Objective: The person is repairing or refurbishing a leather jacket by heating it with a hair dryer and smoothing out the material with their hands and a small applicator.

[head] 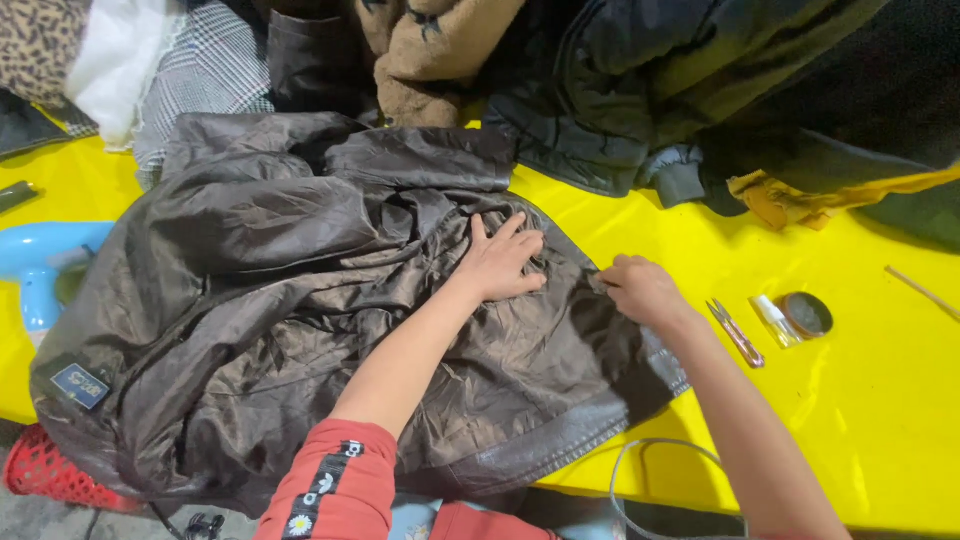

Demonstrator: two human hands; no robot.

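A dark brown jacket, lining up, looks soft and slippery (likely light); the left hand presses flat and open on it, and the right hand pinches its right edge on the yellow tabletop.

a crinkled, faintly shiny brown lining cloth jacket lies on glossy yellow plastic table cover, with small metal snips at right.

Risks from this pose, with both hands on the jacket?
1. The snips lie close by the right hand; a sweep of that arm could knock them or nick the forearm.
2. The jacket overhangs the near edge of the table; it may slide off if the left hand lifts.
3. The slippery lining could bunch under the pressing palm.
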